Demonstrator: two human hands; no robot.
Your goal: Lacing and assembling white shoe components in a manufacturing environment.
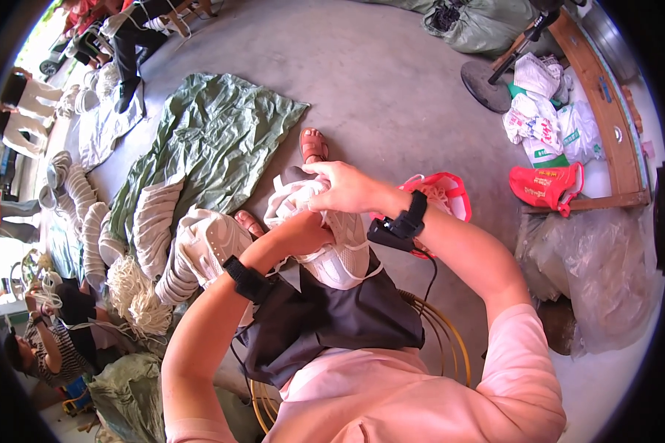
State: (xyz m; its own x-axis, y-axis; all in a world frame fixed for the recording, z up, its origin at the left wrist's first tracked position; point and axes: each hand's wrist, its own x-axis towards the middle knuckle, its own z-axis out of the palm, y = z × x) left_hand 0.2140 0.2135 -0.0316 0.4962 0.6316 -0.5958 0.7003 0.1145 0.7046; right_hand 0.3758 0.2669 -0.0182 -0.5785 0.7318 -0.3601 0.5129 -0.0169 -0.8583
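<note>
In the head view both hands are clamping a white shoe [332, 244] on the lap, the right hand [347, 188] gripping on top, the left hand [307, 232] mostly hiding beneath it, while a red bag [545, 186] is lying right of the shoe and white printed bags [543, 118] beyond it.

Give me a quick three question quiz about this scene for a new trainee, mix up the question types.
1. True or false: the right hand rests on top of the white sneaker on the person's lap.
2. Which lies on the floor to the person's left? A) green tarp B) blue carpet C) wooden pallet
3. Fill in: the bag beside the right forearm is ____ in colour.

Key: 1 true; 2 A; 3 red. The left hand is mostly hidden against the sneaker, so its grip cannot be judged.
</note>
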